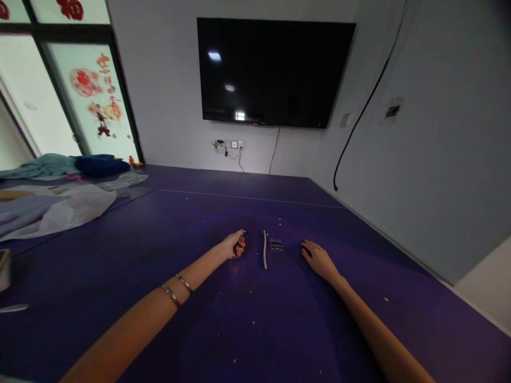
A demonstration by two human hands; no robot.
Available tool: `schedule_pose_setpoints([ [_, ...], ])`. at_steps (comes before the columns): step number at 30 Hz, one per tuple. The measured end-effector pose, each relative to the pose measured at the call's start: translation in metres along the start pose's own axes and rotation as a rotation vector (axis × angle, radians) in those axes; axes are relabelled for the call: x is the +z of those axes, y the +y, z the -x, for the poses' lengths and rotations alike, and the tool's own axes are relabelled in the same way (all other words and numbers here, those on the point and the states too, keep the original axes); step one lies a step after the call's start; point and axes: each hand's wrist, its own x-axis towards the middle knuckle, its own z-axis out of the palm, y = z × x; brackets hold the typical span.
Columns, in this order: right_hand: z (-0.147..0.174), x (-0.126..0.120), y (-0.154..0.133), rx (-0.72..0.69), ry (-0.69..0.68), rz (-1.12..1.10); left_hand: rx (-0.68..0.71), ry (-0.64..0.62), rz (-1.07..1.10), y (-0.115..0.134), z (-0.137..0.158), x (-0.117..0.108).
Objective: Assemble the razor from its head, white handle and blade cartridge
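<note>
My left hand (235, 244) is closed around a slim dark object (240, 240) with a small black end poking out past the fingers. Its exact kind does not show. Just to the right, a pale, slightly curved stick (264, 250), shaped like a toothbrush, lies lengthwise on the purple surface (255, 335). Beside it is a small clear piece with dark parts (276, 244), too small to name. My right hand (318, 258) rests on the surface further right, fingers apart and holding nothing.
A white plastic sheet (72, 210) and folded blue cloths (101, 165) lie at the left. A small container (5, 269) stands at the left edge. A large screen (275, 72) hangs on the wall, and a black cable (363, 109) dangles at the right.
</note>
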Motion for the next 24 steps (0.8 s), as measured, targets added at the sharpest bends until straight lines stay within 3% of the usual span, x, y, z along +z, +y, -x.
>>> schedule_pose_setpoints([
  [10,0.0009,-0.0044,-0.0042,0.009,-0.011,0.005,-0.033,-0.028,0.037,0.001,0.0019,0.0004],
  [24,0.0001,-0.0018,-0.0025,-0.002,-0.012,0.031,0.027,0.009,0.0,-0.0039,-0.0018,0.0006],
])
